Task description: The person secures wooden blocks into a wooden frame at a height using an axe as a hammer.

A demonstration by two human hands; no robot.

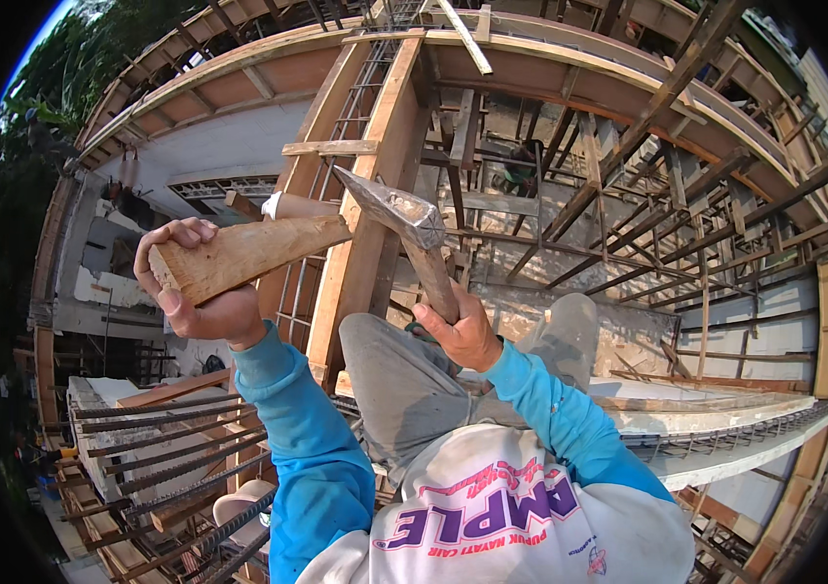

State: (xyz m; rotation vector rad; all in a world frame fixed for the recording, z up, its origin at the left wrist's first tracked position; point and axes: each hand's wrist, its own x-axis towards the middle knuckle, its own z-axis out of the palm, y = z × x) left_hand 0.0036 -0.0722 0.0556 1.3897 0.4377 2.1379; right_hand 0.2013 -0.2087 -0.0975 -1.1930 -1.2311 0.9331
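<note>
Hands first: your left hand (195,292) is wrapped around the near end of a short wooden block (248,255), fingers over the top and thumb underneath, holding it level with its far end against the upright wooden post (375,204). Your right hand (460,333) is fisted around the wooden handle of a hammer (412,234), whose steel head is up near the block's far end and in front of the post; whether the head touches wood you cannot tell. Both sleeves are blue, and your bent knee in grey trousers (404,380) sits just below the hammer hand, close enough to crowd the lower part of a swing. Between the two hands there is only a narrow gap, filled by the post. To your left the edge drops away past the block to lower floors and a row of steel bars (170,438) sticking out from a concrete slab. To your right, a tangle of slanted timber props (667,224) fills the space beyond the knee, and a concrete ledge (725,428) with rebar mesh runs below it. Overhead, curved wooden formwork (268,58) closes off the top.
</note>
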